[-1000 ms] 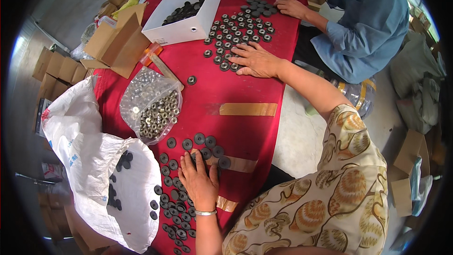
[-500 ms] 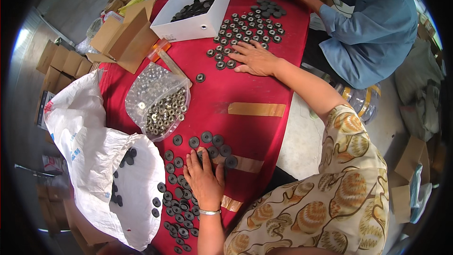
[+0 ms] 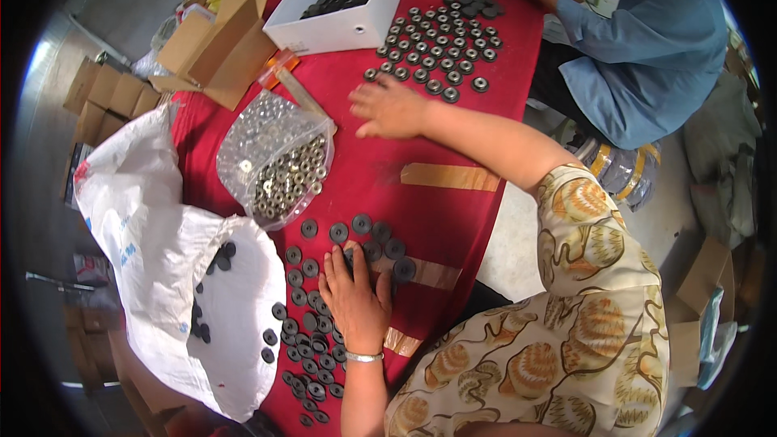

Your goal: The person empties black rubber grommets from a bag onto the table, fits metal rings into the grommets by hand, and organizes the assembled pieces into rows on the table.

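My left hand (image 3: 356, 299) lies with spread fingers over loose black round discs (image 3: 310, 267), each with a small centre hole. One disc shows partly under its fingertips. Farther off, my right hand (image 3: 390, 109) is over the red cloth with its fingers apart, slightly blurred, and no held thing shows. Just beyond it stand rows of black discs with metal rings in their middles (image 3: 437, 51). A clear plastic bag (image 3: 243, 142) holding many small metal rings (image 3: 283, 182) lies between my two hands, to their left.
On the left, a white woven sack (image 3: 150, 275) gapes with black discs inside. A white box (image 3: 332, 36) of black discs and an open cardboard box (image 3: 231, 53) stand at the back. Tape strips (image 3: 449, 177) cross the red tablecloth. A co-worker's blue sleeve (image 3: 599, 40) is at far right.
My right hand has moved left and nearer, off the ringed discs. A lone ringed disc beside the bag no longer shows. My left hand stays on the black discs; the view shifts slightly.
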Demonstrator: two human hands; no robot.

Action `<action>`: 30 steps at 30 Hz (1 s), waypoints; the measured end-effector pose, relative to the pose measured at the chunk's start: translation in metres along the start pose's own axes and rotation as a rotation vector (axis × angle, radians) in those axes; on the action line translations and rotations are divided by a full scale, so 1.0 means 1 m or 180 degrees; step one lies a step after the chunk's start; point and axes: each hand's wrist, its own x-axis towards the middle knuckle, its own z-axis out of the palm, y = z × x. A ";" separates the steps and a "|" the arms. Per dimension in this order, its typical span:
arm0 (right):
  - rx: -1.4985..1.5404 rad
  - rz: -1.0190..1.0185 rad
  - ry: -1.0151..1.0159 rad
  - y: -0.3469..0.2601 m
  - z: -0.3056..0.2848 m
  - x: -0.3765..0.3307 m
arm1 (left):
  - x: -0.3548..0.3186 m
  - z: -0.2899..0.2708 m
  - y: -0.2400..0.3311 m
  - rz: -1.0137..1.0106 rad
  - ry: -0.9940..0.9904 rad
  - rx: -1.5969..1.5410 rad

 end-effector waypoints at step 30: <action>0.0878 0.0371 0.0354 -0.119 -0.045 -0.113 | 0.043 0.016 -0.046 -0.0274 0.0472 0.0157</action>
